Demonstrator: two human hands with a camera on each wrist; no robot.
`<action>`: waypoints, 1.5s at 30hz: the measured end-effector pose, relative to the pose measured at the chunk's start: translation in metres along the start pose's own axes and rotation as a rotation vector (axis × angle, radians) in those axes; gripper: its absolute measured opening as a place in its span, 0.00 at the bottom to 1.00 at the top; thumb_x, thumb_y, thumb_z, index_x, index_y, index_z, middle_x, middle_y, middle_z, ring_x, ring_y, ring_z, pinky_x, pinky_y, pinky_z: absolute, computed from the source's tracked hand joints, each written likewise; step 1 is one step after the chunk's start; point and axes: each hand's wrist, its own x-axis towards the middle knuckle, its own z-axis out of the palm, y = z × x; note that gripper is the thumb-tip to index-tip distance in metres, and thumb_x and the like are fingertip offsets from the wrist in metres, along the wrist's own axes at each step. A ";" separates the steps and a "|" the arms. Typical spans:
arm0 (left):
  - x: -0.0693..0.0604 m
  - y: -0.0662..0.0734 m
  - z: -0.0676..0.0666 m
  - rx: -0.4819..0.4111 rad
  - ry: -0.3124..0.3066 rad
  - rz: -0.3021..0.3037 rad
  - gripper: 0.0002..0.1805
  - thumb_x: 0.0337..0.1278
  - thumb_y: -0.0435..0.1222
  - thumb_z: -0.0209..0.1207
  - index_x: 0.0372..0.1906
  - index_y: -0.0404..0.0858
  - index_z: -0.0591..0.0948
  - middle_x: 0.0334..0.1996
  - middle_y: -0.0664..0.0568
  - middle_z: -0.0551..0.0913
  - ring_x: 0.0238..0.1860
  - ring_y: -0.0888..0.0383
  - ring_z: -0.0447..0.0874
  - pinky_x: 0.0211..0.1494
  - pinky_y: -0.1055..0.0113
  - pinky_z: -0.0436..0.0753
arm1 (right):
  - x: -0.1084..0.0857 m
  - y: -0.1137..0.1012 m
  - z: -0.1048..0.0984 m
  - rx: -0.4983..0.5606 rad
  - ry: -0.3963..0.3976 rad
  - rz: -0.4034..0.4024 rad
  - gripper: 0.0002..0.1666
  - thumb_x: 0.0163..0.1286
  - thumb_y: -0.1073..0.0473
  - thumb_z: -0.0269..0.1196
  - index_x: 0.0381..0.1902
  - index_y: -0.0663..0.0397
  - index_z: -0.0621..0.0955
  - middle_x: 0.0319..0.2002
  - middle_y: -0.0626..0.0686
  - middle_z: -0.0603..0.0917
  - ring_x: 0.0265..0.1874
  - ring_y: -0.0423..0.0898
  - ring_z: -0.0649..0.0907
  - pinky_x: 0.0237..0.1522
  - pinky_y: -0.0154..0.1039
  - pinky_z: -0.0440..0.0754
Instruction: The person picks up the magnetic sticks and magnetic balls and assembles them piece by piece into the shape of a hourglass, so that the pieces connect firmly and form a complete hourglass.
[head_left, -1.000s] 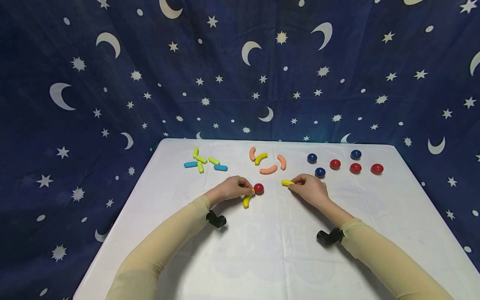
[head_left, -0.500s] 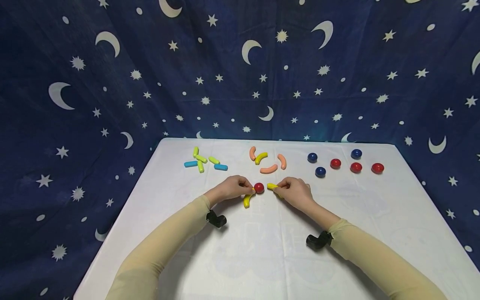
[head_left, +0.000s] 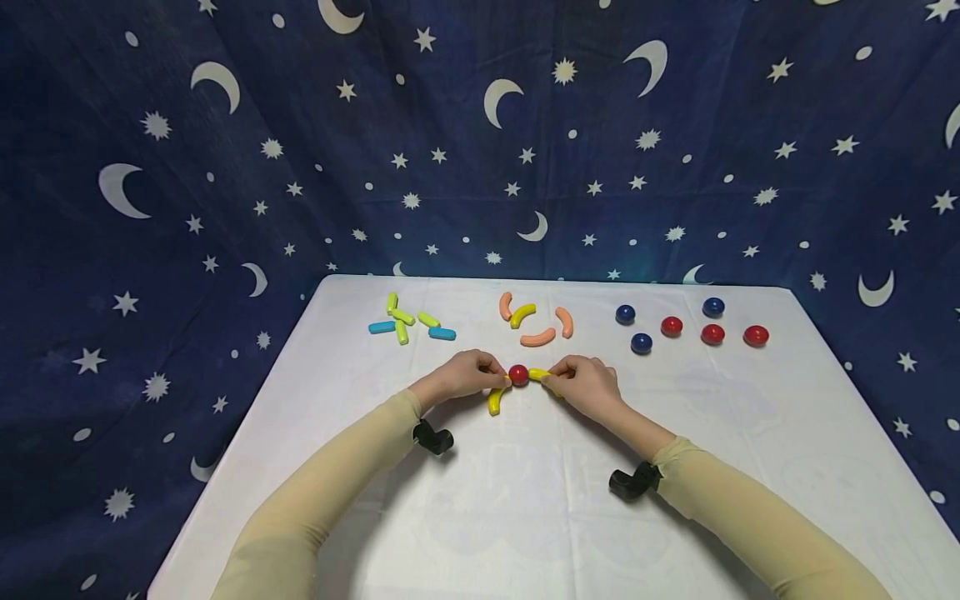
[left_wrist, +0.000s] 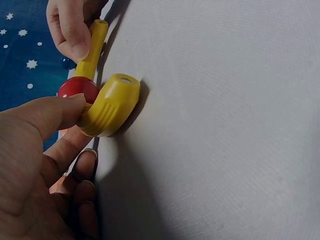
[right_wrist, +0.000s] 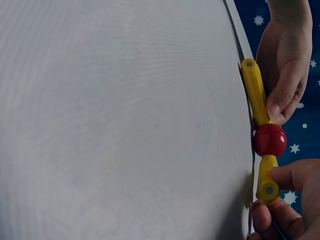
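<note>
My left hand (head_left: 468,375) pinches one end of a curved yellow toy building stick (left_wrist: 112,107) between thumb and fingers. That end meets a glossy red ball (head_left: 519,375), which sits between my two hands. On the ball's other side, my right hand (head_left: 587,385) pinches a second curved yellow stick (right_wrist: 267,167), whose tip appears to touch the ball. Round metallic-looking dots show in the sticks' free ends in the right wrist view. Fingers cover part of both sticks. The left stick's free end points toward the front of the table.
Behind the hands lie several salmon curved sticks (head_left: 537,338) and another yellow one (head_left: 522,315). Short lime sticks (head_left: 402,333) and two blue sticks (head_left: 442,334) are at back left. Blue balls (head_left: 641,343) and red balls (head_left: 712,334) stand at back right on the white table (head_left: 517,517).
My right hand has moved left with its yellow stick, from a gap away to up against the red ball. The left hand and its stick have stayed almost still.
</note>
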 end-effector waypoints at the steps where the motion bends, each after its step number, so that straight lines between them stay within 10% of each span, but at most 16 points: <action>1: 0.000 0.000 0.000 0.000 0.001 0.000 0.12 0.64 0.49 0.67 0.39 0.45 0.86 0.37 0.55 0.82 0.38 0.58 0.74 0.41 0.66 0.72 | 0.000 0.000 0.000 0.001 -0.001 -0.001 0.13 0.64 0.46 0.72 0.37 0.49 0.88 0.26 0.45 0.82 0.37 0.49 0.75 0.45 0.49 0.62; 45: -0.001 0.001 -0.004 -0.053 -0.062 -0.044 0.20 0.62 0.60 0.63 0.48 0.52 0.88 0.49 0.59 0.83 0.51 0.54 0.75 0.57 0.55 0.74 | 0.010 0.003 0.002 -0.031 -0.076 -0.179 0.13 0.63 0.47 0.74 0.45 0.40 0.90 0.43 0.45 0.84 0.45 0.49 0.74 0.47 0.50 0.64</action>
